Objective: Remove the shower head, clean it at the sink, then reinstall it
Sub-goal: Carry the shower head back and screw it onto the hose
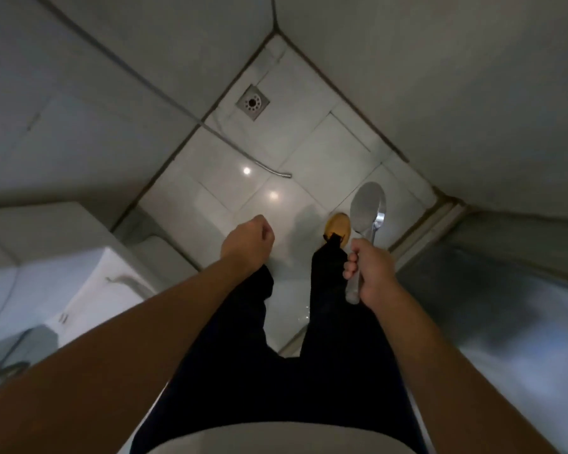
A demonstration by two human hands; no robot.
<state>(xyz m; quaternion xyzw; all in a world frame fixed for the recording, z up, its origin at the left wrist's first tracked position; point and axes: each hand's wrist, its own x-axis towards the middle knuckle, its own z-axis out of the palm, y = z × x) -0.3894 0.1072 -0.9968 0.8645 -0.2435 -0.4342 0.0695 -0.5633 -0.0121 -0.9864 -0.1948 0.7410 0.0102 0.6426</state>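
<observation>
A: What takes up the most room here?

B: The tiled floor [230,178], glossy pale squares with dark grout and two round glints of light on them. Plain grey walls [440,77] close in on it from both sides, matte and flat.

A: And after that?

B: The person's dark trousers [243,371], soft cloth, filling the lower middle, with both bare forearms reaching forward over them. At the far left, well away from the fingers, stands a white glossy toilet [79,283], boxy with rounded edges.

A: The hose?

B: A ribbed metal shower hose [243,152] runs down the left wall and out across the tiles beyond the knuckles of both hands. Its free end lies on the floor, joined to nothing.

A: Where is the shower head?

B: In the right hand [371,273]. The fingers curl tight round the slim chrome handle, which pokes out below the fist. The shower head [366,208], a smooth oval polished disc, stands up past the fingertips.

A: The other hand?

B: The left hand [248,240] is a loose fist, fingers curled in, nothing in it.

A: Anything smaller?

B: A yellow-orange slipper [336,224] toe, rounded, just left of the disc. Farther beyond the fingers, a square metal floor drain [252,102] with a ring of holes.
</observation>
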